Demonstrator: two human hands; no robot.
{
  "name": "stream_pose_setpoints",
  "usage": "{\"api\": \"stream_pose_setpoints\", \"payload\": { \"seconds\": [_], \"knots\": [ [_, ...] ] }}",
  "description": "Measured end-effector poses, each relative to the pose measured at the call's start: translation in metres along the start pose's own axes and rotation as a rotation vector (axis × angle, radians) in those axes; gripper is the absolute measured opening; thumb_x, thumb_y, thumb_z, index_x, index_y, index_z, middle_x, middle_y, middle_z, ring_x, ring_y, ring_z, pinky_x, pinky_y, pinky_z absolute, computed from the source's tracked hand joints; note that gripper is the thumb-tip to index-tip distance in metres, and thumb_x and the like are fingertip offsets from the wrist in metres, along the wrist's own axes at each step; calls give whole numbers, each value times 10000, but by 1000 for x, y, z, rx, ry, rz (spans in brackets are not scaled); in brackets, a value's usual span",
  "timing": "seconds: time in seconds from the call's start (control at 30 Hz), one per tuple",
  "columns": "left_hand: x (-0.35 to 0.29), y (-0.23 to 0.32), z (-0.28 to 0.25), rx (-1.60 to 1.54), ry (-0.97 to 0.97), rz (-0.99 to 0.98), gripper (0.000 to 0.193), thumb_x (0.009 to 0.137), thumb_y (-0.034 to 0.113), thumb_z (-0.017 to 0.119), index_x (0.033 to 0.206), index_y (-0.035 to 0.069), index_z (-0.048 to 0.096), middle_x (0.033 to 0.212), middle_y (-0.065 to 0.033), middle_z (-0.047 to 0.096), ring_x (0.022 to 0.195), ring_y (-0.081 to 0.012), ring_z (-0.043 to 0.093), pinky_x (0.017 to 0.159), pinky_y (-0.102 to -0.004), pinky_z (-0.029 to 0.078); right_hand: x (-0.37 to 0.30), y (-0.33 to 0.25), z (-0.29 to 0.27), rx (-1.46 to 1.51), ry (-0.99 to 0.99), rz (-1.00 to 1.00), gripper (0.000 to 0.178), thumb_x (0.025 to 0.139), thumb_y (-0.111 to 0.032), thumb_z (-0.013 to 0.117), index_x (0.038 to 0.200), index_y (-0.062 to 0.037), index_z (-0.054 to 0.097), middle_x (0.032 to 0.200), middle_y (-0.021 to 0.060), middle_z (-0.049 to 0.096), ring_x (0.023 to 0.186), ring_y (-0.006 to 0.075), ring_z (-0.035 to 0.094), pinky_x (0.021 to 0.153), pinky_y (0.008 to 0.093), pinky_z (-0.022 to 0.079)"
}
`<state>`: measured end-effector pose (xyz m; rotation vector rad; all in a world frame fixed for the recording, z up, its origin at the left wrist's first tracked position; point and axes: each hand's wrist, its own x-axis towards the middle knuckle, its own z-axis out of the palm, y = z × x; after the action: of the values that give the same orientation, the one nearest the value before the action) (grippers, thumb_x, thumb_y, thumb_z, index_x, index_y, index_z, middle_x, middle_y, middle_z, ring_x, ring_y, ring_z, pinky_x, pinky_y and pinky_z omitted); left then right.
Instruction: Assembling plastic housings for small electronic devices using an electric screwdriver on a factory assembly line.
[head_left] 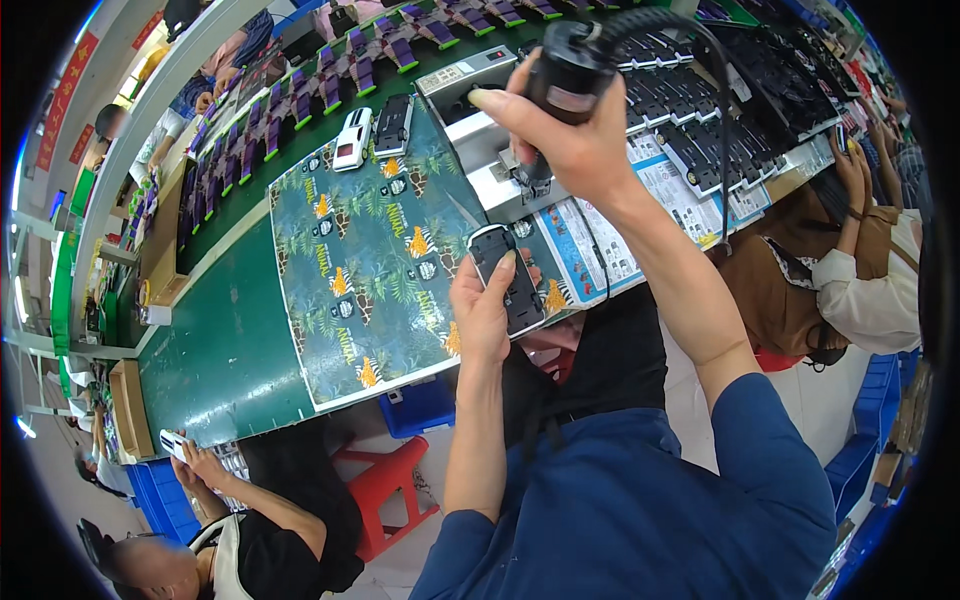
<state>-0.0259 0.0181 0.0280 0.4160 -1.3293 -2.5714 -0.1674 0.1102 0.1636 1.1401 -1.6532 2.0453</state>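
My left hand point(482, 312) is closed around a toy car point(492, 245) turned with its black underside up, the thumb lying along the base. Above and right of it, my right hand point(595, 150) grips a black electric screwdriver point(570, 80) with a coiled cable, its thumb stretched out to the left. The screwdriver's lower end is beside a metal screw feeder box point(510, 195), apart from the car. A white toy car point(353, 140) and another toy car with its dark underside up point(393, 126) lie left of the box.
A patterned sheet point(385, 270) covers part of the green bench point(230, 330). Rows of black car bases point(700, 150) stand at the right. Purple and green parts point(330, 85) line the far side. Co-workers sit at both sides, near a red stool point(390, 495).
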Motion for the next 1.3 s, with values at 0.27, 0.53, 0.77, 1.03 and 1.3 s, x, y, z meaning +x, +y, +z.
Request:
{"api": "stream_pose_setpoints", "payload": {
  "seconds": [0.27,0.53,0.77,1.03,1.3],
  "knots": [
    [3,0,-3,-5,10,-13,170,935,87,628,1082,1,626,979,-134,710,795,-191,710,700,-315,598,-7,-21,-7,275,-17,287,261,822,-184,753,652,-35,623,522,20,560,413,87,521,435,240,405],
    [0,1,1,45,34,-12,194,934,92,622,1098,-11,622,968,-129,713,813,-182,707,728,-321,595,-39,-34,7,467,120,212,166,803,-88,758,765,-31,606,576,32,589,469,90,563,461,219,439],
    [0,1,2,46,22,-62,205,932,79,614,1114,-17,617,965,-128,711,815,-178,704,754,-320,587,-50,-23,12,312,-1,232,152,856,-75,668,830,-6,535,600,65,533,481,126,525,511,277,463],
    [-3,7,-5,18,21,-6,221,908,70,659,1121,16,638,955,-65,704,802,-120,680,723,-277,570,-55,-4,19,259,-226,79,187,795,-56,709,770,-38,524,643,59,569,528,112,531,521,249,426],
    [4,-11,-10,51,0,27,178,880,63,676,1051,19,656,886,-42,698,761,-98,650,704,-265,548,-57,2,11,489,-201,231,158,860,-145,557,815,-52,437,640,41,452,522,136,429,546,290,424]
  ]
}}
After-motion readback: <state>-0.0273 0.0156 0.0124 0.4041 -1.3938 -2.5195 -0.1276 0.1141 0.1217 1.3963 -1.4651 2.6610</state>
